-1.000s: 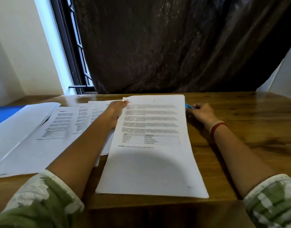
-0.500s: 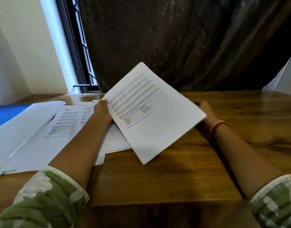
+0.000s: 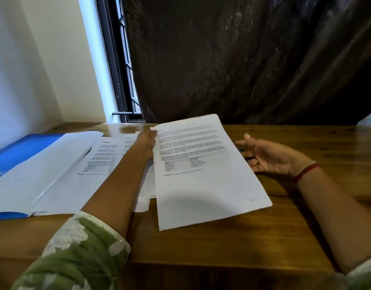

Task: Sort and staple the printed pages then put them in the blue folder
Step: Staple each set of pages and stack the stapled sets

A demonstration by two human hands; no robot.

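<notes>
Left hand (image 3: pixel 146 141) grips printed pages (image 3: pixel 203 181) at their far-left corner.

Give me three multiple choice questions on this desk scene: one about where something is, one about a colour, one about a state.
1. The blue folder lies:
A) left of the left hand
B) on the person's lap
C) on top of everything else
2. The thread on the right wrist is:
A) green
B) red
C) black
3. The printed pages in the middle are:
A) rolled up
B) shut inside the folder
C) gripped at a top corner by the left hand

Answers: 1 A, it shows at the far left; 2 B, plainly red; 3 C, the hand holds their upper left corner.
</notes>
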